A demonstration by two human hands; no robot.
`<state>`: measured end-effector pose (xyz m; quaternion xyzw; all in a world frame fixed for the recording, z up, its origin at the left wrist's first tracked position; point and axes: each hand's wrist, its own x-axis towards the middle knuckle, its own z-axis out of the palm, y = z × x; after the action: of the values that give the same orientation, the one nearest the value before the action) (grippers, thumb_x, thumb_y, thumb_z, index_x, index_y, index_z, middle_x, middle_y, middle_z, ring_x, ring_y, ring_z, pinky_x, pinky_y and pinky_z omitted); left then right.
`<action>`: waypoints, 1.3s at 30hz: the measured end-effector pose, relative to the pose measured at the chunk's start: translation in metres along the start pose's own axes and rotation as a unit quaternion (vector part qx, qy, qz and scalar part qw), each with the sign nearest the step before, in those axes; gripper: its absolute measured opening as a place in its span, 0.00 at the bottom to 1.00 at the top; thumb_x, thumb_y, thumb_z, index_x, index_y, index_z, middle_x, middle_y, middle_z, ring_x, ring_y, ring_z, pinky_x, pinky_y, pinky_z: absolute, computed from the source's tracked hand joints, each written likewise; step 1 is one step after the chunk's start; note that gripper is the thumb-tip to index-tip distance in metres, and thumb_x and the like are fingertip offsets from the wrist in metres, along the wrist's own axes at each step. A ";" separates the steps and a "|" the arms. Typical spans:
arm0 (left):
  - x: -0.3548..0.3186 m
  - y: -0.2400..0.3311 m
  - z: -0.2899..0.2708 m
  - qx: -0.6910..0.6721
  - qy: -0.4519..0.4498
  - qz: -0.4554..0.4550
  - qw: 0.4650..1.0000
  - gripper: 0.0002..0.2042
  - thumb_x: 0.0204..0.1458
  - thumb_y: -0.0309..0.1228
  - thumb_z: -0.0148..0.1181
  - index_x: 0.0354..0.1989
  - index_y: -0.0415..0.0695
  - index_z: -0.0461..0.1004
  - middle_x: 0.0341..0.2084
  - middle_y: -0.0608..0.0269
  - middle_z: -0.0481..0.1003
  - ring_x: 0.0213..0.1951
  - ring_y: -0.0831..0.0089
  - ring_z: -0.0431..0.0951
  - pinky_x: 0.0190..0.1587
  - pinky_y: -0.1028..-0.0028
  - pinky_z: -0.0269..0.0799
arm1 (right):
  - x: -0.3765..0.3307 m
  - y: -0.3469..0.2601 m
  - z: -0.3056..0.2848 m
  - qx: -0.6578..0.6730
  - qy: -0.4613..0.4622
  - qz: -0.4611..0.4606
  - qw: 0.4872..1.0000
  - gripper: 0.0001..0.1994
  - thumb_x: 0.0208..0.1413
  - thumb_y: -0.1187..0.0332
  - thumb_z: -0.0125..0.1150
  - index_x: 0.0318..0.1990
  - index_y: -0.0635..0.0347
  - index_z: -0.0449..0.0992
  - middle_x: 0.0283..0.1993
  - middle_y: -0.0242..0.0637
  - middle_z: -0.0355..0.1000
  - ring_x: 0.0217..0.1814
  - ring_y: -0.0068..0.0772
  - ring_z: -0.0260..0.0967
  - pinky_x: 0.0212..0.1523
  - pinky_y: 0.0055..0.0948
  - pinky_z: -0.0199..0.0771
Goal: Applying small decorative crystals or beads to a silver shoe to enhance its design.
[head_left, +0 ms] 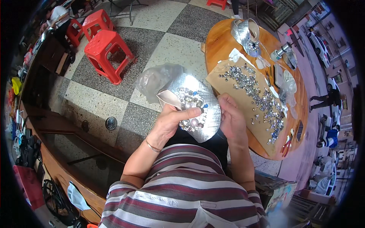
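A shiny silver sun visor is held in front of my lap, with a cluster of pearly, clear and blue beads on its brim. My left hand grips the visor at its left side, the thumb lying across the beads. My right hand has its fingers closed at the brim's right edge; what lies between the fingertips is hidden. A clear plastic bag hangs just beyond the visor. On the table to my right, many loose rhinestones are spread over a brown paper sheet.
The oval wooden table also bears another silver visor, a small canister and red-handled pliers. Red plastic stools stand ahead on the left. A wooden cabinet runs along my left side.
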<state>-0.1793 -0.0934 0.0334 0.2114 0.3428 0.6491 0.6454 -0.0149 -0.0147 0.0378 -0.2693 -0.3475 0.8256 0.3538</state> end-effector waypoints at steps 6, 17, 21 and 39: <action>0.003 -0.008 -0.009 -0.021 -0.007 -0.009 1.000 0.25 0.41 0.20 0.64 0.51 0.39 0.64 0.41 0.58 0.73 0.43 0.69 0.74 0.48 0.70 0.69 | 0.001 0.005 0.001 0.015 0.015 0.008 1.000 0.07 0.58 0.68 0.49 0.28 0.55 0.66 0.22 0.23 0.60 0.20 0.13 0.54 0.22 0.12 0.53; -0.009 0.005 -0.013 -0.001 -0.005 0.024 1.000 0.25 0.42 0.22 0.64 0.51 0.39 0.64 0.41 0.59 0.73 0.44 0.69 0.74 0.50 0.69 0.68 | -0.018 0.005 0.020 -0.112 0.047 -0.044 0.992 0.05 0.60 0.71 0.42 0.41 0.60 0.62 0.27 0.30 0.63 0.27 0.17 0.59 0.28 0.20 0.62; -0.013 0.009 -0.012 -0.012 -0.007 0.063 0.998 0.21 0.43 0.21 0.63 0.48 0.39 0.66 0.36 0.62 0.73 0.38 0.74 0.74 0.41 0.75 0.70 | -0.031 0.003 0.021 -0.205 0.012 -0.103 0.973 0.07 0.61 0.72 0.41 0.45 0.61 0.61 0.27 0.31 0.63 0.26 0.17 0.59 0.27 0.20 0.61; -0.023 0.003 -0.021 -0.042 -0.084 0.113 0.989 0.21 0.43 0.24 0.64 0.48 0.37 0.67 0.38 0.58 0.73 0.40 0.69 0.74 0.44 0.71 0.70 | -0.064 -0.017 0.069 -0.456 -0.036 -0.279 0.844 0.04 0.52 0.79 0.53 0.36 0.63 0.70 0.32 0.40 0.66 0.26 0.28 0.64 0.28 0.20 0.63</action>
<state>-0.1944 -0.1194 0.0255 0.2757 0.2339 0.7117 0.6023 -0.0174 -0.0822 0.1060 -0.2621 -0.7578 0.4497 0.3935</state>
